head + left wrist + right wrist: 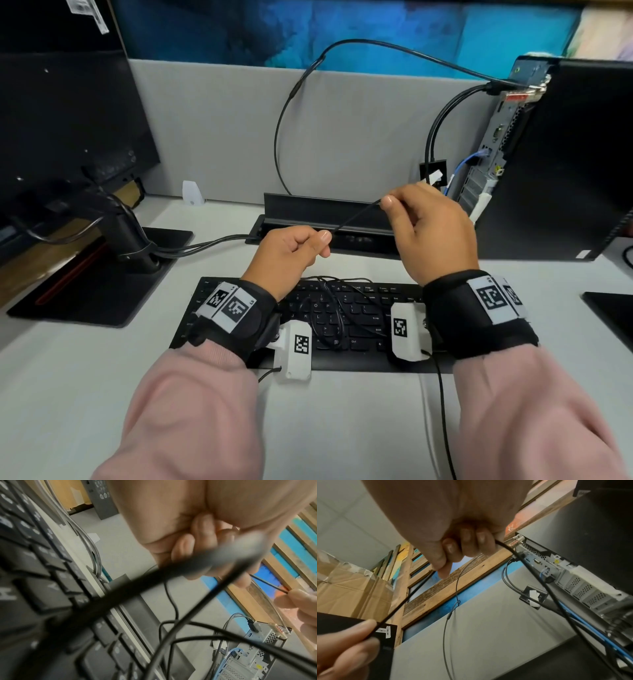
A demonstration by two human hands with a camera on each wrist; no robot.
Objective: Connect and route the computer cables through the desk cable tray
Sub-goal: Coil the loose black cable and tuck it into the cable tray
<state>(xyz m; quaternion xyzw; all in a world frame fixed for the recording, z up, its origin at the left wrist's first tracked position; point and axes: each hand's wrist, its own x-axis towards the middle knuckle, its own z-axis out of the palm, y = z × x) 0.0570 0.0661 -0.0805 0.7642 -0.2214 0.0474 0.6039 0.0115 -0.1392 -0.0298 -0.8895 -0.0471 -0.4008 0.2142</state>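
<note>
A thin black cable [356, 216] runs taut between my two hands above the keyboard [363, 322]. My left hand [294, 251] grips it in a curled fist, and the same cable [188, 566] passes blurred under those fingers. My right hand [421, 222] pinches the cable's other end between thumb and fingers; the cable [412, 596] leaves the right hand [453, 547] toward the left fingers [351, 635]. More slack loops lie on the keys. Just behind the hands the desk cable tray [325, 219] stands with its lid raised. The computer tower [548, 154] is at the right.
A monitor [61, 113] on a stand with cables sits at the left. A long black cable [284, 113] arcs from the tower down into the tray. A blue cable [469, 161] plugs into the tower's rear. A grey partition [222, 137] closes off the back.
</note>
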